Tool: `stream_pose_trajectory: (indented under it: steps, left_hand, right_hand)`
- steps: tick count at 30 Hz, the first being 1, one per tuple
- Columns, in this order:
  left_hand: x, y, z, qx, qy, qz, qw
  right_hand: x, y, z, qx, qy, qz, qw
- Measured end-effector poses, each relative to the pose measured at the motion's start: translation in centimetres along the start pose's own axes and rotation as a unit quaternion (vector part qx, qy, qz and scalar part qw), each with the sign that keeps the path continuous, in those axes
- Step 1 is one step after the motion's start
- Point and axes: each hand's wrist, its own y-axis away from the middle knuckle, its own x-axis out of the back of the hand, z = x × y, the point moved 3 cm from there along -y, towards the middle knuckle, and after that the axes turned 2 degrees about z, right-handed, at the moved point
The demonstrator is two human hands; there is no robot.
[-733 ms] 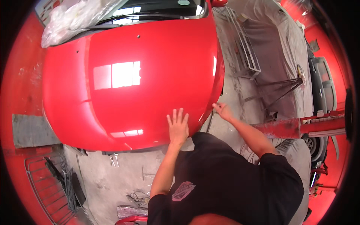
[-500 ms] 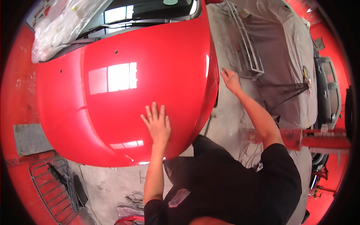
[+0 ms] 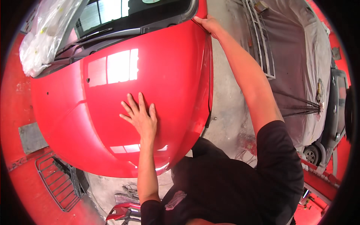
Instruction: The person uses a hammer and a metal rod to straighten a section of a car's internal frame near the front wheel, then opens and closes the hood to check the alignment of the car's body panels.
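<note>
A glossy red car hood (image 3: pixel 172 71) spreads across the middle of the view, with bright window reflections on its paint and small dark holes near its rear part. My left hand (image 3: pixel 140 120) lies flat on the hood, fingers spread, holding nothing. Stretched far forward, my right hand (image 3: pixel 209 25) is closed at the hood's rear right corner, beside the base of the windshield (image 3: pixel 135 17). Some of its fingers are hidden. Black wipers (image 3: pixel 101 33) and dark trim show between hood and glass.
Clear plastic sheeting (image 3: pixel 48 33) drapes over the car's far left. On the right are a metal frame (image 3: pixel 262 45) and a large grey-covered object (image 3: pixel 296 67). A wire rack (image 3: pixel 56 183) and a red car part (image 3: pixel 122 212) are on the floor at lower left.
My right hand has reached forward from beside the hood to its rear corner. My left hand still rests on the hood, farther left in view. The view has shifted forward.
</note>
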Motion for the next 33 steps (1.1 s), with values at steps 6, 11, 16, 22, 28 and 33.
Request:
stream_pose_trajectory:
  steps: [6, 11, 16, 22, 28, 33]
  left_hand:
    - [-0.7, -0.5, 1.3, -0.01, -0.021, -0.006, 1.0]
    - [-0.8, -0.6, 1.9, -0.014, -0.021, -0.006, 1.0]
    - [-0.9, -0.6, 1.8, -0.018, -0.024, 0.007, 1.0]
    - [-0.5, -0.4, 1.7, -0.021, -0.014, 0.019, 1.0]
    - [0.7, -0.1, 0.4, -0.051, 0.006, -0.004, 0.999]
    - [1.0, -0.7, 0.0, -0.075, -0.027, 0.003, 0.997]
  right_hand:
    - [-1.2, -1.6, 1.6, 0.001, 0.023, 0.058, 0.998]
    - [-1.4, -1.7, 1.4, 0.019, 0.07, 0.081, 0.994]
    - [-1.0, -1.5, 1.6, 0.041, -0.029, 0.029, 0.998]
    - [-0.9, -1.8, 2.3, 0.071, -0.136, -0.018, 0.988]
    - [1.0, -2.1, -0.6, 0.244, 0.276, 0.135, 0.92]
    - [-1.3, -3.2, -5.2, 0.513, 0.31, 0.028, 0.8]
